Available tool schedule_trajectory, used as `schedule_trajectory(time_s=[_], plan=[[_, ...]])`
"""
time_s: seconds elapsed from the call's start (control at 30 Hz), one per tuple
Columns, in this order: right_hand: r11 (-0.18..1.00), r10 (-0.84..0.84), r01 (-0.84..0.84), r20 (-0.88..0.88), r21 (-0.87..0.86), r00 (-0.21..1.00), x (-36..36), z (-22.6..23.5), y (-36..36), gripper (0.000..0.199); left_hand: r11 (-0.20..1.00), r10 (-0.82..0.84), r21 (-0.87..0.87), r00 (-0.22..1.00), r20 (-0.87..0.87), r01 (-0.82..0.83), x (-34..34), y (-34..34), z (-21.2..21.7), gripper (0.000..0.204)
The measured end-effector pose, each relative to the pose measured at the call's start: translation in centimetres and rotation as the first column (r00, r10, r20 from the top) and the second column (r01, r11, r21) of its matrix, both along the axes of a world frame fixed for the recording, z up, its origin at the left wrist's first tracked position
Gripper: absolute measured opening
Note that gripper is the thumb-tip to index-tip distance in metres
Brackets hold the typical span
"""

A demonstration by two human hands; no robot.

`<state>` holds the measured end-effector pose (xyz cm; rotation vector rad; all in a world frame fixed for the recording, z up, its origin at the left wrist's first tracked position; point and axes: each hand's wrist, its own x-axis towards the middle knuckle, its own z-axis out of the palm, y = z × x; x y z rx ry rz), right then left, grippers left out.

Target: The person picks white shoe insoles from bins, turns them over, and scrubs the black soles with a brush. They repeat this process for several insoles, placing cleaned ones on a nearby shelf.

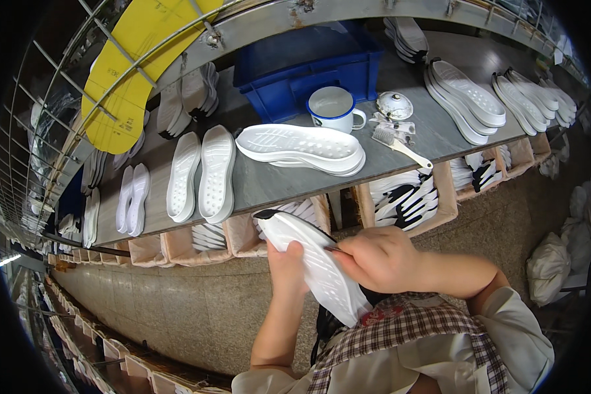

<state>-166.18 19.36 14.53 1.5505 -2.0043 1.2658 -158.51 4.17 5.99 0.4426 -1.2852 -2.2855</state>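
Observation:
A white shoe sole [312, 262] with a black tip and a dark edge is tilted in front of my chest, its lower end against the checked apron [400, 335]. My left hand [287, 268] grips it from the left, thumb pressed on its inner face. My right hand [382, 258] is closed at the sole's right edge. A small dark tip shows by its fingers; what it belongs to I cannot make out. Beyond, on the grey table [262, 187], lie a pair of white soles [217, 174] and a stacked pair [302, 148] on its side.
A blue crate [308, 69] stands behind a white enamel mug [331, 108], a lid [394, 105] and a white-handled brush [400, 148]. More soles [466, 98] line the table. Lined bins [446, 203] of soles sit below its edge. A yellow sole-shaped sheet [121, 85] hangs on wire mesh.

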Motion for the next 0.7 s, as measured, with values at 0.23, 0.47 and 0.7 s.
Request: schedule_trajectory(time_s=[0.23,0.47,0.7], plan=[[0.998,-0.042,0.043,-0.016,0.035,0.999,0.0,-0.41,-0.02,0.013,0.999,-0.031,0.01,0.998,0.053,0.031,-0.06,-0.11,0.45,0.073],[0.998,-0.061,0.061,-0.02,0.002,0.998,0.09,-0.41,-0.09,0.012,1.0,-0.03,0.005,0.999,0.03,0.03,-0.26,0.21,0.34,0.06],[0.998,-0.037,0.04,-0.065,0.047,0.997,-0.16,-0.34,0.34,0.018,1.0,-0.024,0.018,0.998,0.058,0.023,-0.4,0.27,0.43,0.054]])
